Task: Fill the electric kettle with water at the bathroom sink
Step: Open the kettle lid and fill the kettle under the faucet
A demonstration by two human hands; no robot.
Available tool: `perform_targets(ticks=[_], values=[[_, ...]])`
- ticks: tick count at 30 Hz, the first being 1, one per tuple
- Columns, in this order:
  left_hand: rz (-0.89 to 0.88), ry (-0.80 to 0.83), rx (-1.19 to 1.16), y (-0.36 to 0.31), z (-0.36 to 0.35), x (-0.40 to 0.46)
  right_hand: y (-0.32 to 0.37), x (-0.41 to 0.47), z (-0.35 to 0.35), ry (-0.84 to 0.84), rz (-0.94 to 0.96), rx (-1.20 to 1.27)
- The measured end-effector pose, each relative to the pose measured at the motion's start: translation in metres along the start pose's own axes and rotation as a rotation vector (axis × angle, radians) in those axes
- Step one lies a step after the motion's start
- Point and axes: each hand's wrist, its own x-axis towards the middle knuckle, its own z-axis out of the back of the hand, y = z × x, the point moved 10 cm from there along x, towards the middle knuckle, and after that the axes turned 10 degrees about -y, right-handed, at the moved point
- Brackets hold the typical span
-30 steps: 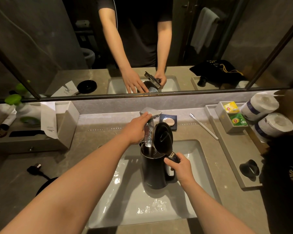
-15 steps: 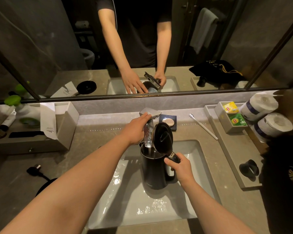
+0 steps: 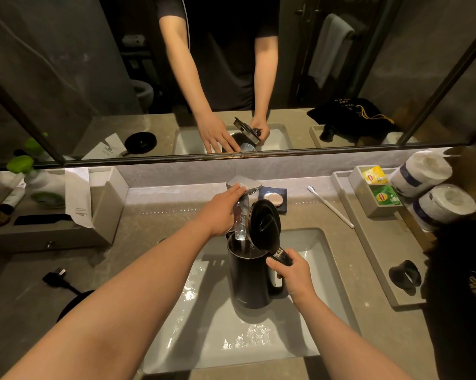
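Note:
A black electric kettle (image 3: 249, 281) stands upright in the white sink (image 3: 321, 250) with its lid (image 3: 264, 224) flipped open. My right hand (image 3: 293, 272) grips the kettle's handle. A stream of water (image 3: 241, 223) runs from the chrome tap (image 3: 245, 185) straight into the kettle's mouth. My left hand (image 3: 221, 211) rests on the tap's left side, fingers laid along the lever. The water level inside the kettle is hidden.
The kettle's round base and plug (image 3: 54, 277) lie on the counter at the left. A tissue box (image 3: 94, 204) stands behind them. A soap dish (image 3: 275, 198), a toothbrush (image 3: 331, 207), a tray with tea bags (image 3: 378, 197) and two paper rolls (image 3: 434, 187) sit at the right.

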Motion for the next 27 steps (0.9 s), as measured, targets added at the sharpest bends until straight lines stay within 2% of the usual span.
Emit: perform_targets(ticks=[27], values=[[-0.008,-0.021,0.007,0.0059,-0.0040,0.0027,0.0061,-0.0036,0.0004,-0.005,-0.005,-0.007]])
